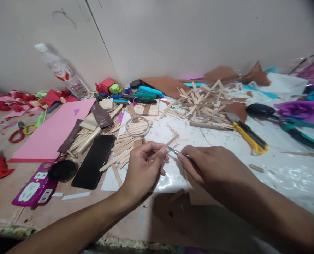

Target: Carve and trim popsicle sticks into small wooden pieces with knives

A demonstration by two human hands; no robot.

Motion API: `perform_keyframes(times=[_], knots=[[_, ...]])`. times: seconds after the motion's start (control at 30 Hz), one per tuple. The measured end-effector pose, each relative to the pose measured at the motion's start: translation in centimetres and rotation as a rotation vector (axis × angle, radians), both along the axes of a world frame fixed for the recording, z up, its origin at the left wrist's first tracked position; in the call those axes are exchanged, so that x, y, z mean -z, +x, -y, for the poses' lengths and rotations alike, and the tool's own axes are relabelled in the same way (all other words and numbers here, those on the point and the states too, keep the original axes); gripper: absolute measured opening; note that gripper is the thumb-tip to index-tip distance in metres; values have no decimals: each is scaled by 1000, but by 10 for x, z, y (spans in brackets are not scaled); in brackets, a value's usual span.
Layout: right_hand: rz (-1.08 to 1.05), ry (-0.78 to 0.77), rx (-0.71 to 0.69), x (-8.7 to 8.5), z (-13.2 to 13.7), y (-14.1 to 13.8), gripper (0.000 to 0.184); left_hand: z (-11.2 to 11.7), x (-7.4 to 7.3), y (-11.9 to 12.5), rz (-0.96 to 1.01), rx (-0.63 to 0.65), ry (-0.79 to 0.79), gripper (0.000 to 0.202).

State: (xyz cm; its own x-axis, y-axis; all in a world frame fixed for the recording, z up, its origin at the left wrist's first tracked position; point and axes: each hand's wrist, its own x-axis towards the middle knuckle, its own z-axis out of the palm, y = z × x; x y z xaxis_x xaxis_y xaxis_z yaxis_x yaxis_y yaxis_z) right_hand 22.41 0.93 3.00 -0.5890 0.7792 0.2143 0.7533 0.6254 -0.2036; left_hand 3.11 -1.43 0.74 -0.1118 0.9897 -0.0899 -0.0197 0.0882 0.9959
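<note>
My left hand (145, 165) pinches a wooden craft stick (172, 141) that slants up to the right. A slim craft knife (172, 150) with a metal tip is gripped in my right hand (211, 164), its handle mostly hidden by the fingers. The knife's tip meets or nearly meets the stick beside my left thumb. Just behind my left hand, many flat craft sticks (125, 150) lie spread on a white sheet (159, 181), with a pale ring (137, 126) on top of them.
To the left are a black phone (94, 162), a purple device (36, 185) and pink paper (53, 128). A tangled stick pile (201, 100) stands behind my hands. Right of it lie a yellow utility knife (248, 135) and green-handled pliers (302, 135). A bottle (66, 76) leans against the wall.
</note>
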Motion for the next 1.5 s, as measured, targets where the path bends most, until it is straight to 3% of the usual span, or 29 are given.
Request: perform_keyframes(times=[0.9, 1.2, 1.5], knots=[[-46, -37, 17, 1, 2, -1, 24, -1, -1, -1, -21, 39, -9, 20], [44, 99, -26, 3, 2, 4, 22, -5, 1, -4, -16, 75, -38, 23], [1, -270, 98, -9, -5, -5, 28, -7, 0, -4, 14, 74, -64, 21]])
